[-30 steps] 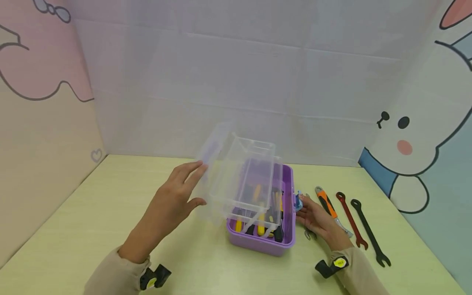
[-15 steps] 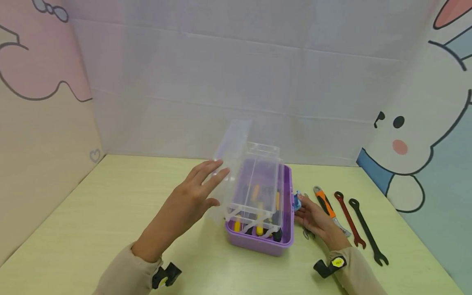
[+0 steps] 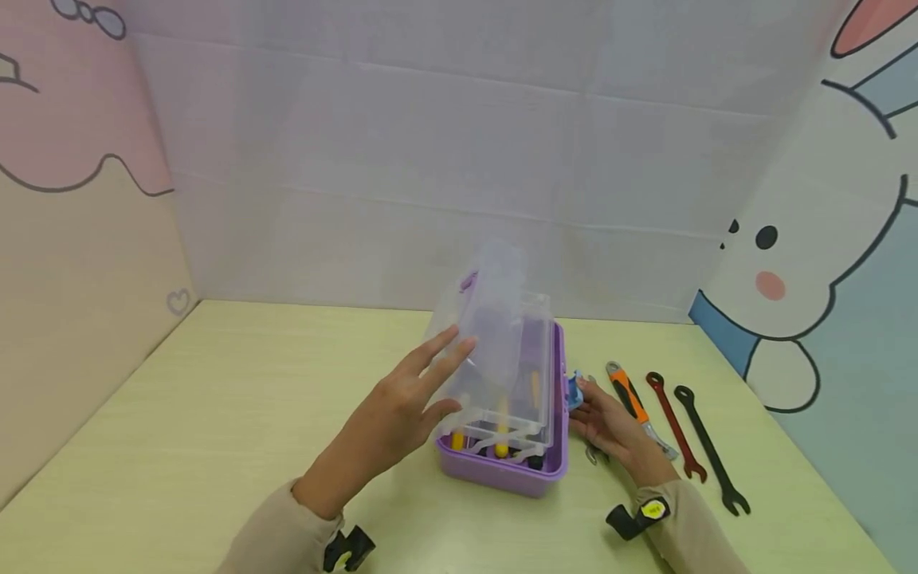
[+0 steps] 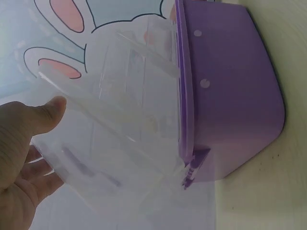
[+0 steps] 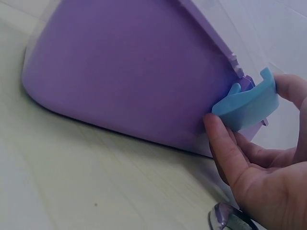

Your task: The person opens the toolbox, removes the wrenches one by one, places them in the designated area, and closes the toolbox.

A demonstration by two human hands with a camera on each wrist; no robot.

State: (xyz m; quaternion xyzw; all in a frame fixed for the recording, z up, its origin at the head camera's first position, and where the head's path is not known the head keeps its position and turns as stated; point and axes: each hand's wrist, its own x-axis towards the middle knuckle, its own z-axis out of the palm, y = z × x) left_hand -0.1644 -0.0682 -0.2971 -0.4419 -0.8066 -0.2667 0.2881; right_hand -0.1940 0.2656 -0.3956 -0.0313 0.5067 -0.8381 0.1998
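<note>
A purple toolbox with a clear lid stands on the table. The lid is tilted up over clear inner trays. Beneath the trays, yellow-handled tools show through. My left hand is at the lid's left side, its fingers nearly straight and touching the plastic; the left wrist view has the thumb by the lid's edge. At the box's right side my right hand pinches a light-blue latch, which is swung out from the purple wall.
Right of the box lie an orange-handled adjustable wrench, a red wrench and a black wrench. A silver wrench is partly hidden under my right hand. A pale wall stands behind the table.
My left hand has moved right, swinging the clear lid over toward the box. The trays have folded down and right into the box. My right hand stays at the latch.
</note>
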